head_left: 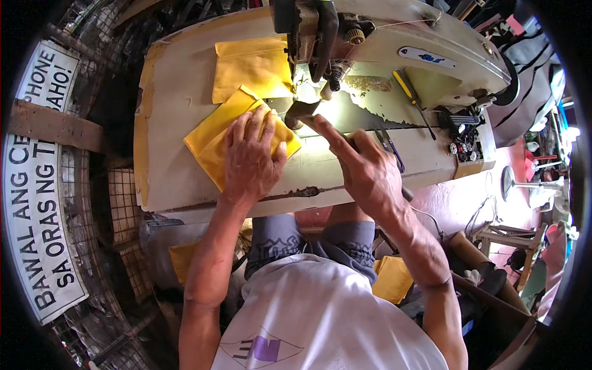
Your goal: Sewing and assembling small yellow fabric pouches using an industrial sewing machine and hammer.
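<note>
One flat, open left hand [253,145] steadies, we judge, the yellow fabric piece [206,143] beneath its palm; our right hand [372,169] grips a hammer-like tool [301,113], apparently for control alongside.

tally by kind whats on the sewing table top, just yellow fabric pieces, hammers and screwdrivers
Yellow fabric pieces: 2, one under the left hand; layers can't be counted
Hammers: 1, in the right hand
Screwdrivers: 1
Total: 4
</note>
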Available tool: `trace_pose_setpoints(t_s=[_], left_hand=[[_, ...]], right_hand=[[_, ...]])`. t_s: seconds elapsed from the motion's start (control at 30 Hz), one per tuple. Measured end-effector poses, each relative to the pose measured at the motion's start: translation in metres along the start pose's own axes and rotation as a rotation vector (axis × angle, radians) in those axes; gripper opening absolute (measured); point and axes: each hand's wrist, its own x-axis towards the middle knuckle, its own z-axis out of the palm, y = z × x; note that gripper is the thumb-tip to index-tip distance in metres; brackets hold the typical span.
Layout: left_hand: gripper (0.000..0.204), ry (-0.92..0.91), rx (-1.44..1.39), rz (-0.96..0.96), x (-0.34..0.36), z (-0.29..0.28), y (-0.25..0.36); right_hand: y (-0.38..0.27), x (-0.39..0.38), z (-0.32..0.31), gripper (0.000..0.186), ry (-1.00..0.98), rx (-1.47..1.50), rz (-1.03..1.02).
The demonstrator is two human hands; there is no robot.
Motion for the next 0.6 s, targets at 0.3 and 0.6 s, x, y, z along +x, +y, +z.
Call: trace_pose_setpoints(t_s=[0.3,0.6], left_hand=[[0.060,0.041,0.044,-0.061,-0.004,0.005,0.005],[0.057,0.096,0.133,-0.196,0.000,0.015,0.010]], right_hand=[[0.003,-0.005,0.005,0.081,0.105,0.076,-0.010],[-0.002,0.008,0.012,0.083,0.005,-0.030,0.012]])
